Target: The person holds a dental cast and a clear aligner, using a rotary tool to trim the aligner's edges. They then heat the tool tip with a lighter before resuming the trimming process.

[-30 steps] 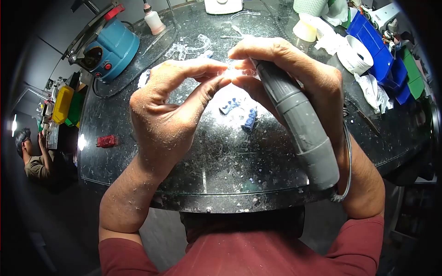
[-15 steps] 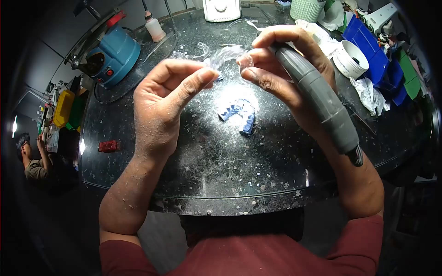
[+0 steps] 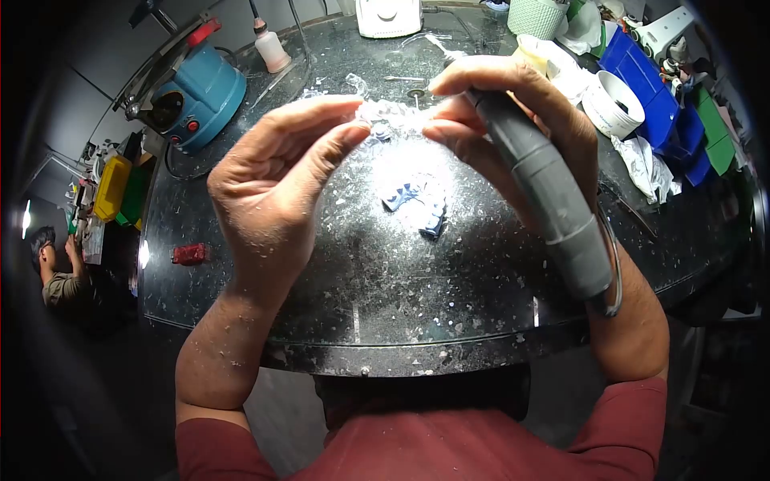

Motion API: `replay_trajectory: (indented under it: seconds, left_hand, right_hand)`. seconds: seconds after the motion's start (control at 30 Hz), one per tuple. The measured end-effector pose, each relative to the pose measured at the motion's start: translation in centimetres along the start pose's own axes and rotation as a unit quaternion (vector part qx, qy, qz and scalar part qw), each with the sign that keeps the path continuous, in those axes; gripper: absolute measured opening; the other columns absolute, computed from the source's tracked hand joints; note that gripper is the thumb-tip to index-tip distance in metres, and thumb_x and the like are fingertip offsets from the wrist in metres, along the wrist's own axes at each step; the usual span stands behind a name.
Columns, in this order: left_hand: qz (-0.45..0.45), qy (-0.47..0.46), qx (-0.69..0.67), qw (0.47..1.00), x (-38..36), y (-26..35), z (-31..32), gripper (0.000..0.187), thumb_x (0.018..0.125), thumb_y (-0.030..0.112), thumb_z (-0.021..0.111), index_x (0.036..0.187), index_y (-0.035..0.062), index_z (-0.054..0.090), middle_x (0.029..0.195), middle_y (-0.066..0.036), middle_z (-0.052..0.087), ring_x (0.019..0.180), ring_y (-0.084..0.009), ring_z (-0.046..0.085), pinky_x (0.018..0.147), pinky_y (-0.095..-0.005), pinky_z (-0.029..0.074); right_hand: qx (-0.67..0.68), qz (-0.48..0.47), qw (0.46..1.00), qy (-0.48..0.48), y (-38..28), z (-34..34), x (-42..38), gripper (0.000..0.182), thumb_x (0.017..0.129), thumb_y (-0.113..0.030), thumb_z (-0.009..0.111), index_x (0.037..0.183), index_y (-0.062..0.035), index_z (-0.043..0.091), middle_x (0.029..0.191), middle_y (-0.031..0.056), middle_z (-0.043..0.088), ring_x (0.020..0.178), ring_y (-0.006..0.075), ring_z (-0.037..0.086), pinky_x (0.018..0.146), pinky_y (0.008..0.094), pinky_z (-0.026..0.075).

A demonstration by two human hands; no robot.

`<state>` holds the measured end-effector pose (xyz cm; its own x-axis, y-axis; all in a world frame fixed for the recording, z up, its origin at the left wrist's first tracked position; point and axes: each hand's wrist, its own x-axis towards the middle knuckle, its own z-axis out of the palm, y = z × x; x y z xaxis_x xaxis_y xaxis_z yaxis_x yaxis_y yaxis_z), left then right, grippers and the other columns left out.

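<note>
A clear plastic dental aligner (image 3: 391, 117) spans the gap between my two hands, bright under the light. My left hand (image 3: 277, 172) pinches its left end between thumb and fingertips. The right end is pinched in the fingertips of my right hand (image 3: 529, 108), which also keeps a grey rotary handpiece (image 3: 549, 188) lying across its palm, with the cable trailing by the wrist. A small disc bit (image 3: 415, 93) shows just past the right fingertips. Below the aligner, a blue dental arch model (image 3: 433, 216) lies on the dusty black table (image 3: 353, 280).
Clear plastic scraps (image 3: 357, 83) lie behind my hands. A blue machine (image 3: 196, 100) and a dropper bottle (image 3: 271, 52) stand back left. A red block (image 3: 190, 255) sits at left. White tub (image 3: 613, 104) and blue bins (image 3: 642, 76) stand right. A person (image 3: 56, 264) is far left.
The aligner, smeared by motion before, now shows more clearly between both hands. My left hand has tilted outward, and the handpiece's rear end has swung left and lower.
</note>
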<state>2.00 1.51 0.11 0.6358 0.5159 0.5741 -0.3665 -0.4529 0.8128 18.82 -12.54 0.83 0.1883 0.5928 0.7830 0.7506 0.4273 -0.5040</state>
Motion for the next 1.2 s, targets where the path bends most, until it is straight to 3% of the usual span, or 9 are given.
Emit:
replay_trajectory:
  seconds: [0.07, 0.13, 0.4, 0.53, 0.6, 0.73, 0.97, 1.07, 1.2]
  left_hand:
    - [0.007, 0.009, -0.007, 1.0, 0.2, -0.4, -0.3, 0.023, 0.087, -0.004, 0.065, 0.109, -0.0066, 0.063, 0.1, -0.016, 0.07, 0.093, -0.0219, 0.069, 0.088, -0.0311, 0.055]
    - [0.006, -0.001, -0.073, 0.997, 0.3, -0.5, -0.4, 0.023, 0.085, -0.005, 0.067, 0.107, -0.0052, 0.063, 0.103, -0.014, 0.069, 0.098, -0.0201, 0.067, 0.089, -0.0294, 0.055]
    - [-0.024, -0.023, -0.165, 0.986, 0.0, -1.1, -0.1, 0.025, 0.084, -0.002, 0.07, 0.108, -0.0029, 0.062, 0.101, -0.015, 0.069, 0.096, -0.0211, 0.068, 0.088, -0.0323, 0.056]
    - [-0.09, -0.063, -0.197, 0.974, 0.1, -1.0, -0.3, 0.024, 0.085, 0.004, 0.071, 0.107, -0.002, 0.063, 0.097, -0.014, 0.07, 0.092, -0.0209, 0.069, 0.085, -0.0331, 0.057]
    - [-0.134, -0.071, -0.248, 0.957, 0.1, -0.8, -0.2, 0.024, 0.086, 0.006, 0.07, 0.107, -0.0018, 0.064, 0.095, -0.014, 0.07, 0.091, -0.0209, 0.069, 0.085, -0.033, 0.057]
    - [-0.153, -0.055, -0.245, 0.956, 0.0, -1.0, -0.2, 0.022, 0.086, 0.005, 0.07, 0.106, -0.0013, 0.064, 0.096, -0.014, 0.07, 0.091, -0.0204, 0.07, 0.084, -0.0329, 0.057]
    - [-0.032, -0.009, -0.082, 0.996, -0.2, -0.5, 0.0, 0.023, 0.082, -0.003, 0.072, 0.104, 0.0001, 0.066, 0.1, -0.012, 0.069, 0.096, -0.018, 0.067, 0.088, -0.0312, 0.056]
    - [0.02, -0.004, -0.024, 1.0, -0.3, -0.7, -0.3, 0.023, 0.081, -0.004, 0.072, 0.103, -0.0007, 0.066, 0.102, -0.012, 0.068, 0.097, -0.0181, 0.067, 0.089, -0.0298, 0.055]
    - [0.069, -0.01, 0.029, 0.997, -0.2, -0.6, -0.4, 0.027, 0.078, -0.004, 0.074, 0.105, -0.0017, 0.066, 0.102, -0.012, 0.069, 0.097, -0.0183, 0.067, 0.089, -0.0285, 0.053]
  right_hand:
    - [0.008, -0.009, 0.999, 0.042, 0.6, 0.2, 0.3, 0.031, 0.079, 0.002, 0.074, 0.107, -0.0046, 0.064, 0.084, 0.0032, 0.067, 0.075, 0.008, 0.062, 0.068, 0.0228, 0.053]
    - [0.08, 0.131, 0.986, 0.061, -0.1, 0.0, 0.0, 0.029, 0.083, 0.003, 0.07, 0.11, -0.0036, 0.062, 0.091, 0.0073, 0.068, 0.083, 0.0103, 0.065, 0.073, 0.024, 0.054]
    - [0.256, 0.092, 0.962, 0.032, 0.4, 0.9, 0.1, 0.04, 0.083, 0.001, 0.07, 0.118, -0.0028, 0.052, 0.094, 0.0132, 0.068, 0.092, 0.019, 0.068, 0.083, 0.0302, 0.056]
    - [0.112, 0.183, 0.975, -0.055, -0.9, -1.0, 0.9, 0.038, 0.086, -0.002, 0.068, 0.12, -0.0023, 0.05, 0.092, 0.0126, 0.067, 0.088, 0.0182, 0.068, 0.081, 0.0305, 0.057]
    - [0.397, 0.238, 0.886, 0.018, 0.2, -0.5, 0.2, 0.036, 0.089, -0.005, 0.065, 0.121, -0.0011, 0.049, 0.092, 0.0126, 0.067, 0.085, 0.0173, 0.068, 0.079, 0.0303, 0.057]
    - [0.429, 0.213, 0.878, -0.001, -1.2, -1.1, 0.9, 0.035, 0.092, -0.009, 0.063, 0.123, -0.0003, 0.048, 0.097, 0.0154, 0.068, 0.091, 0.0192, 0.068, 0.082, 0.0312, 0.057]
    - [0.196, 0.117, 0.972, 0.054, 0.3, 0.0, 0.6, 0.023, 0.092, -0.014, 0.058, 0.108, 0.0015, 0.063, 0.1, 0.0138, 0.067, 0.098, 0.0201, 0.067, 0.082, 0.0325, 0.056]
    - [0.1, 0.168, 0.979, 0.057, -0.4, -0.8, 0.8, 0.025, 0.093, -0.018, 0.056, 0.103, 0.002, 0.067, 0.096, 0.0099, 0.066, 0.098, 0.0193, 0.067, 0.082, 0.0319, 0.056]
    - [0.132, 0.147, 0.979, 0.048, -0.4, -0.7, 0.1, 0.05, 0.083, -0.029, 0.068, 0.124, -0.0014, 0.06, 0.107, 0.0108, 0.067, 0.095, 0.0211, 0.067, 0.085, 0.0304, 0.055]
